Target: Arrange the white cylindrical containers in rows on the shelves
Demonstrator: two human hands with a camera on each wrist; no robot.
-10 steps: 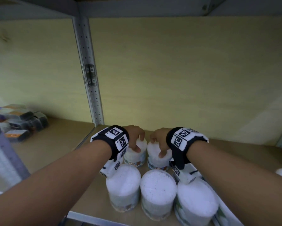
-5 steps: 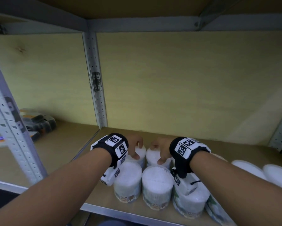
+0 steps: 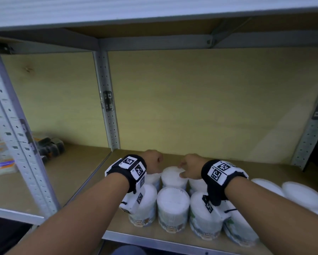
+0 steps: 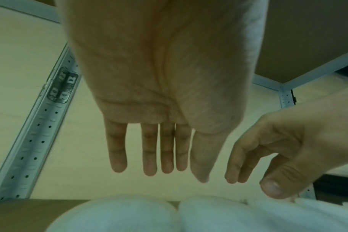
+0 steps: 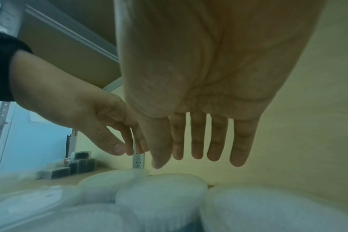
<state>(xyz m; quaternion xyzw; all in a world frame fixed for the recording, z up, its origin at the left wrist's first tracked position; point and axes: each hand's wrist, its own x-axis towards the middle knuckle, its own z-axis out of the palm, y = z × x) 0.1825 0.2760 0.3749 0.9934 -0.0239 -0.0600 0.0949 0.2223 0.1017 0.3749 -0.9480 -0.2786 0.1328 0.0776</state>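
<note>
White cylindrical containers stand in two rows at the front of the wooden shelf (image 3: 275, 168). The front row (image 3: 172, 207) has several tubs with cotton-bud labels. The back row (image 3: 173, 176) sits right behind it, partly hidden by my wrists. My left hand (image 3: 155, 160) hovers over the back-left tub, and its fingers (image 4: 149, 157) are straight and hold nothing. My right hand (image 3: 186, 168) hovers just above the back-middle tub (image 5: 161, 186); its fingers (image 5: 197, 141) are also straight and empty. More white tubs (image 3: 301, 197) lie to the right.
A grey perforated upright (image 3: 106, 100) divides this bay from the left one, where dark boxes (image 3: 49, 146) and orange-labelled packs (image 3: 1, 162) sit. Another upright (image 3: 13, 129) stands front left. The shelf above (image 3: 154, 19) is close overhead. Bare shelf board lies behind the tubs.
Both hands have let go of the two back-row tubs and lifted slightly, fingers straightened. The head has pulled back, so more of the shelf frame shows.
</note>
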